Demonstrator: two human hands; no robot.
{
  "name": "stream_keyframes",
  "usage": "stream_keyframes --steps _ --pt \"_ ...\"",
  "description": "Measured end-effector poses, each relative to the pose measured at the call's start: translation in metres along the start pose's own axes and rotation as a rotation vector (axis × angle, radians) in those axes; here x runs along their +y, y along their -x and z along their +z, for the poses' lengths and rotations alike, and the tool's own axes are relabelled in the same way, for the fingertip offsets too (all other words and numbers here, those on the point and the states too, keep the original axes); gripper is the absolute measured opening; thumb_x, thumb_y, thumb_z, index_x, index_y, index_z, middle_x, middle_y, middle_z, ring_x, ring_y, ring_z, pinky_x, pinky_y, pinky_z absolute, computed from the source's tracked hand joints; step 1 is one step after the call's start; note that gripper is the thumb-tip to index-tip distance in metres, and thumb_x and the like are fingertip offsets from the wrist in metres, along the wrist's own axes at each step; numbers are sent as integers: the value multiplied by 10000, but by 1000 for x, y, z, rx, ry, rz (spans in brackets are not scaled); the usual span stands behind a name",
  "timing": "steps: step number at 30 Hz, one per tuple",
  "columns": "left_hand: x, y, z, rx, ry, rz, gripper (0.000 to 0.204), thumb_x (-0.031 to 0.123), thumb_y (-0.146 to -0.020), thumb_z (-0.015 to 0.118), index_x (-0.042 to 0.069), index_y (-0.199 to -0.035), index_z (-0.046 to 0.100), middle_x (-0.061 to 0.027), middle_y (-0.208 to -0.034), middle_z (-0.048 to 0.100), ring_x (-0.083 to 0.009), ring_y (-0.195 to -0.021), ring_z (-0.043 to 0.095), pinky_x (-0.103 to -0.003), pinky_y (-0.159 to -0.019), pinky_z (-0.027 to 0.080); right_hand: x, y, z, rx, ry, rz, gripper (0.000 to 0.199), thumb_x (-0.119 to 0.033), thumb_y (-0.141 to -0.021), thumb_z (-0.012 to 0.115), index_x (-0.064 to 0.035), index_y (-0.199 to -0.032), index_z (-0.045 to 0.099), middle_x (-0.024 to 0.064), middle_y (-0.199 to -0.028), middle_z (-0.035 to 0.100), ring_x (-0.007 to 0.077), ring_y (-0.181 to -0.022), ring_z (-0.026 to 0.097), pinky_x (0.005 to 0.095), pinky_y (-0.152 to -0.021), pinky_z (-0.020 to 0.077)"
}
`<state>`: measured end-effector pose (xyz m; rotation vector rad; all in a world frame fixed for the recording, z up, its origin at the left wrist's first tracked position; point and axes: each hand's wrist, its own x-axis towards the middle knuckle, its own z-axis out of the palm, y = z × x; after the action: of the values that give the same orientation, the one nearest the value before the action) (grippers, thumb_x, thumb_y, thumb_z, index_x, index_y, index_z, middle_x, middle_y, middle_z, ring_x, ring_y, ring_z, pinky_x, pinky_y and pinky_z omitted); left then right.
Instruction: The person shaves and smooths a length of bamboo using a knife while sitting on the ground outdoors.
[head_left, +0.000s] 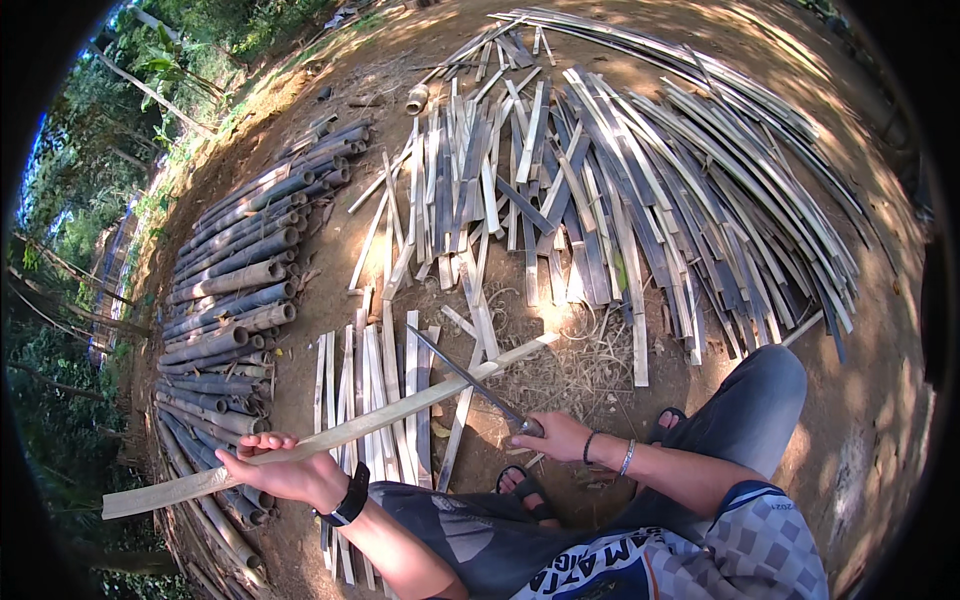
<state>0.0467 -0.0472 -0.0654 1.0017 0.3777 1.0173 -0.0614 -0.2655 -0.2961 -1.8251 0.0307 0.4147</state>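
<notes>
A long pale bamboo strip (400, 408) slants across the view, its far end up at the right and its near end low at the left. My left hand (290, 473), palm up, supports the strip between thumb and fingers toward its left end; the fingertips show beyond its far edge. The handle of a long, narrow-bladed knife (450, 366) is in my closed right hand (555, 438). Its dark blade points away and to the left, crossing the strip right of its middle. Whether the edge bites into the bamboo is too small to tell.
Split bamboo strips (470, 180) spread in a big heap ahead and to the right. More strips (375, 370) lie under the held one. Dark bamboo poles (235, 280) are stacked at the left. Curly shavings (590, 375) cover the ground before my sandalled feet (525, 487).
</notes>
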Motion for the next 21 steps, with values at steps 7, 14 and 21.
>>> stream_keyframes --steps 7,14,21 --pt "0 -3 -11 -33 -9 6 429 490 -931 452 138 -685 441 46 -547 387 -59 -446 351 -207 -424 251 -1 4 12 205 89 185 480 -479 -843 593 -2 -792 614 188 -649 614 378 -665 626 440 -639 483" --pt "4 9 -15 -130 38 18 427 488 -927 456 131 -693 483 21 -481 401 -69 -379 379 -187 -370 275 4 5 35 343 -138 19 509 -431 -937 449 21 -765 609 188 -640 602 357 -646 610 427 -626 471" --pt "7 13 -22 -379 99 13 457 457 -961 403 120 -686 546 -8 -462 468 -93 -351 450 -176 -342 342 35 -8 22 260 -210 180 545 -419 -966 391 4 -675 574 96 -558 551 221 -556 569 374 -586 449"
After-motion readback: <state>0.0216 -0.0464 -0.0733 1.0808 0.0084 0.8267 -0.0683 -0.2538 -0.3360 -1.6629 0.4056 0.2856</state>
